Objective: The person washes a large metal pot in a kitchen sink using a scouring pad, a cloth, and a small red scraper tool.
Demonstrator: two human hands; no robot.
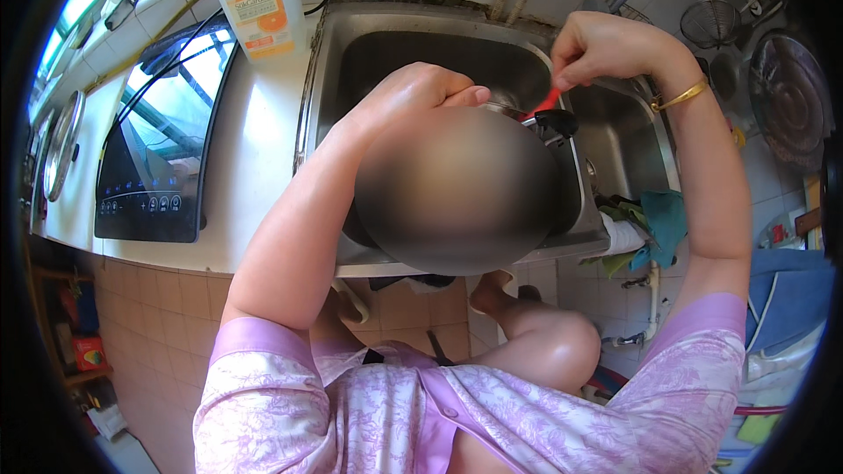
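My left hand (428,87) is curled over the large left basin of a stainless steel sink (334,66), beside the rim of a metal vessel (502,107). A blurred oval covers much of the vessel, so the left hand's grip cannot be told. Raised at the basin's right side, my right hand (593,49) pinches a thin red thing (545,104) that slants down to the left; its kind is unclear. Just under it is a black handle (558,122) with metal parts. A gold-coloured bangle (685,95) circles the right wrist.
Left of the sink, a black induction cooktop (158,178) lies on the white counter (257,138), with a bottle of orange-labelled liquid (260,6) behind it. Cloths (662,224) hang at the sink's front right. A wire strainer (711,23) and a round metal lid (790,95) are at the right wall.
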